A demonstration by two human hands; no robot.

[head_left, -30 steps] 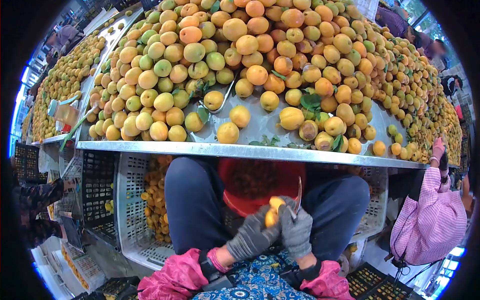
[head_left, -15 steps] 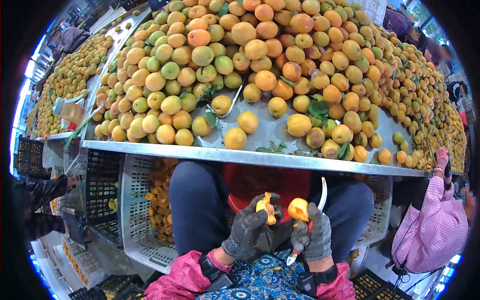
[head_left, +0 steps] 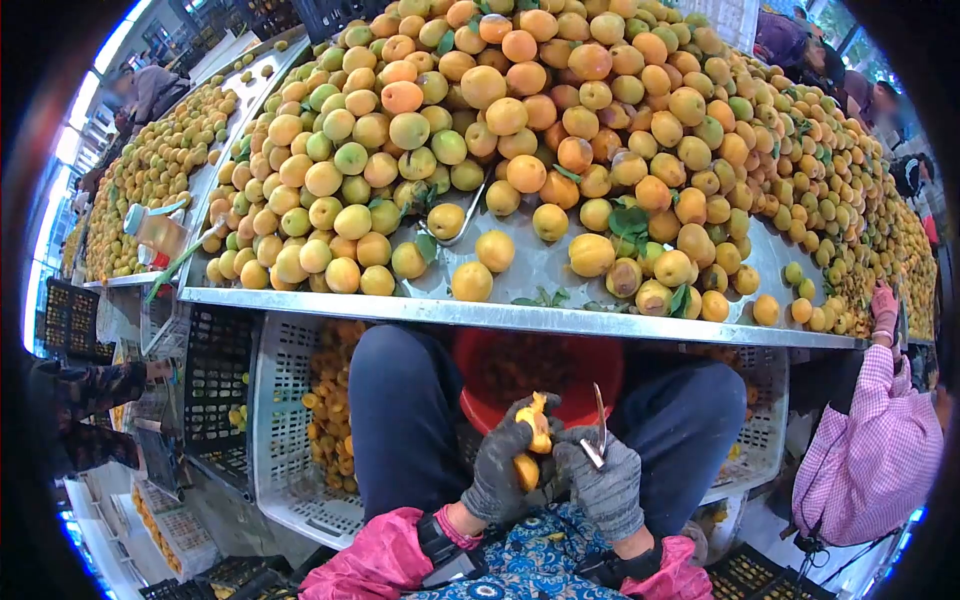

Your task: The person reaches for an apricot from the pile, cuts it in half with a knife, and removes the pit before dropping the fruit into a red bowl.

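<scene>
My left hand (head_left: 500, 465), in a dark grey glove, is closed around orange fruit pieces (head_left: 538, 425); one piece stands up at its fingertips and another shows lower, by the palm. My right hand (head_left: 604, 480), also gloved, is closed on a knife (head_left: 600, 425) whose curved blade points up. Its fingertips are close beside the fruit in my left hand. Behind both hands, between the knees, is a red basin (head_left: 470, 400) with dark contents.
A metal table (head_left: 560, 320) heaped with yellow-orange fruit stands in front. A white crate (head_left: 262, 440) of fruit pieces is left of my legs, with black crates (head_left: 215, 400) beyond. A co-worker in a pink checked sleeve (head_left: 870, 400) is at the right.
My hands have come closer together. My right hand has turned, tilting the knife, and the fruit piece at its fingertips is now low beside my left palm. The view has shifted slightly.
</scene>
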